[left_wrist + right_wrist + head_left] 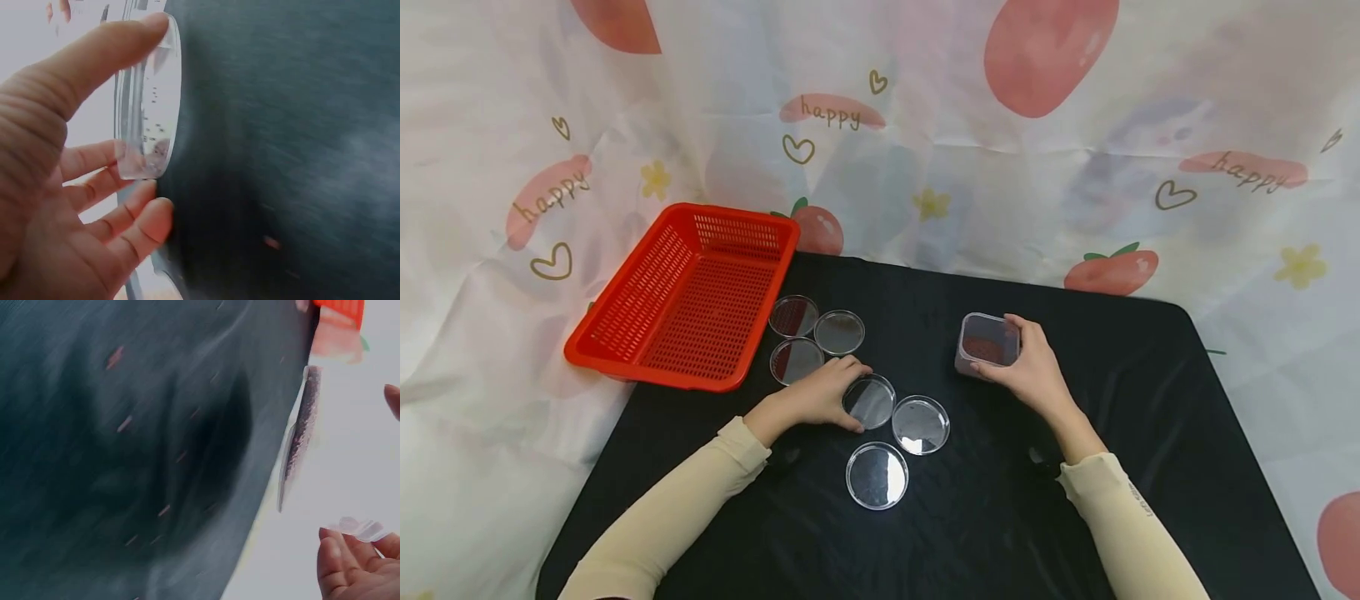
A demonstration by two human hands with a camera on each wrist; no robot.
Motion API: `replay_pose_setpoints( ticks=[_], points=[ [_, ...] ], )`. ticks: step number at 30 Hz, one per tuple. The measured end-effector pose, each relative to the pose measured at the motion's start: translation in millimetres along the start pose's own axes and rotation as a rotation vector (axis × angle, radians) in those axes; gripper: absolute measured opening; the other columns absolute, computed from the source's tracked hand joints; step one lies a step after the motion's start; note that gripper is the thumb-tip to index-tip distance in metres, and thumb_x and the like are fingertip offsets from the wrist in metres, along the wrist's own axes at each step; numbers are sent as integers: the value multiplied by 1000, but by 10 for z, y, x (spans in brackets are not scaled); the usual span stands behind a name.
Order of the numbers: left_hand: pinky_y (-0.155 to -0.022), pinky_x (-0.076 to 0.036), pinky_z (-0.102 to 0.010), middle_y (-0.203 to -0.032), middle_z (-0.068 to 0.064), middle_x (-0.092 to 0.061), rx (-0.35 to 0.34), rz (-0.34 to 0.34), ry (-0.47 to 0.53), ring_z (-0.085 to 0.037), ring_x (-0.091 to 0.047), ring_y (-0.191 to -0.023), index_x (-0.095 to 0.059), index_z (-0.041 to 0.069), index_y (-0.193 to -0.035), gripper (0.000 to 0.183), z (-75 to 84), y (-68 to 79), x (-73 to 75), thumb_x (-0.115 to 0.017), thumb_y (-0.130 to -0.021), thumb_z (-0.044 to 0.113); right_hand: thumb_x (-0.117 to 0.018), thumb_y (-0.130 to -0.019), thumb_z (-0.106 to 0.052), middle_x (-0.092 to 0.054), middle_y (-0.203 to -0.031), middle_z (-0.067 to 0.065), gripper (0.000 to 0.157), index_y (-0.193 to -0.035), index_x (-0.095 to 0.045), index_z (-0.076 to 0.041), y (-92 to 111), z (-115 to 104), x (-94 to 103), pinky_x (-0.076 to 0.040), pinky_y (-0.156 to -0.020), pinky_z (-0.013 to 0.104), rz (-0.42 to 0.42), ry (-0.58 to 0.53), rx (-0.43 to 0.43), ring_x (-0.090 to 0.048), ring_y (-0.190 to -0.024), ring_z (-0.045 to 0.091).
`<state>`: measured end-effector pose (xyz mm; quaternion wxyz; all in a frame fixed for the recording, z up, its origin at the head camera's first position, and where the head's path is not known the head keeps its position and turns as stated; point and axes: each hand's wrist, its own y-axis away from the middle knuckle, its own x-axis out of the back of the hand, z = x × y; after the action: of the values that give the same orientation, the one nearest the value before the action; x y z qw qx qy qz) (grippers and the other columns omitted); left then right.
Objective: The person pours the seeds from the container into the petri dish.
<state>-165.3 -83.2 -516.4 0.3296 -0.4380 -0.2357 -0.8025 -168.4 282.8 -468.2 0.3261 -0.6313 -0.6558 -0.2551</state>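
My left hand [820, 396] holds a clear round petri dish [870, 402] by its rim, thumb on the near side and fingers on the far side. In the left wrist view the dish [150, 106] stands between thumb and fingers, with small dark specks showing through its wall. A second dish [921, 425] sits against its right side, and a third dish [877, 476] lies nearer me. Over to the right, my right hand [1033, 367] grips a clear plastic box [988, 342] by its sides. Dark reddish contents [306, 419] show inside the box.
A red perforated basket [700, 308] stands at the left edge of the black-covered table [1000, 517]. Between it and my left hand lie three more dishes [839, 332] close together. A printed white curtain [925, 167] hangs behind the table.
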Motion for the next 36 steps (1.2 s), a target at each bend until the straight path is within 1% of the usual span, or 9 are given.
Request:
replay_pose_setpoints(
  ticks=[3,8,11,14,19,28,32,34,36],
  points=[
    [-109,-48,-41,-135,-9,-58,41,-6,-16,-26,-58,-125,-54,6,-145,92,45,-76,43,-94,-71,43,-92,-76,-31,-41,-150,22,102,-157,-34,-5,-18,-173,-73,-44,-103,59,5,4,63,-50,-129,39],
    [-107,-51,-42,-138,-8,-59,113,-27,-52,-25,-62,-121,-55,8,-146,93,128,-177,104,-95,-71,43,-94,-73,-23,-41,-150,18,104,-157,-35,-11,-27,-407,-168,-48,-100,59,50,44,172,-51,-127,39],
    [-105,-52,-43,-138,-7,-59,133,-27,-79,-25,-63,-121,-55,10,-147,93,143,-189,105,-95,-71,46,-96,-69,-21,-44,-149,19,105,-156,-37,-12,-15,-509,-225,-43,-103,61,83,93,255,-49,-126,40],
    [-104,-53,-44,-138,-5,-59,135,-19,-91,-25,-63,-120,-55,11,-147,93,133,-177,96,-94,-70,47,-97,-67,-23,-46,-149,18,107,-155,-38,-14,-2,-579,-295,-39,-101,62,112,162,330,-47,-127,41],
    [-103,-53,-44,-138,-3,-60,146,-7,-97,-23,-64,-119,-56,13,-146,92,120,-155,88,-94,-70,49,-99,-64,-23,-48,-150,14,109,-155,-40,-18,18,-648,-418,-40,-95,57,139,238,418,-46,-130,39],
    [-99,-54,-46,-137,-3,-59,163,-1,-71,-23,-63,-117,-56,14,-146,91,141,-150,95,-94,-70,48,-100,-64,-18,-51,-151,9,109,-155,-41,-19,31,-710,-618,-41,-92,56,157,285,556,-47,-129,38],
    [-100,-54,-44,-137,-3,-59,164,3,-49,-22,-63,-118,-56,14,-146,92,121,-147,82,-95,-70,48,-99,-65,-14,-51,-149,9,106,-154,-42,-16,32,-732,-682,-42,-95,56,151,298,612,-46,-132,37],
    [-102,-53,-43,-137,-4,-59,155,13,-12,-22,-62,-119,-55,12,-146,93,101,-144,65,-95,-70,45,-98,-65,-12,-52,-148,10,104,-153,-43,-14,32,-739,-708,-43,-98,57,148,302,636,-46,-134,37],
    [-106,-51,-43,-137,-6,-58,140,31,42,-24,-60,-122,-55,9,-146,92,74,-143,38,-96,-69,41,-97,-65,-10,-54,-147,11,102,-152,-44,-12,29,-745,-732,-42,-105,57,144,300,657,-46,-136,37]
  ],
)
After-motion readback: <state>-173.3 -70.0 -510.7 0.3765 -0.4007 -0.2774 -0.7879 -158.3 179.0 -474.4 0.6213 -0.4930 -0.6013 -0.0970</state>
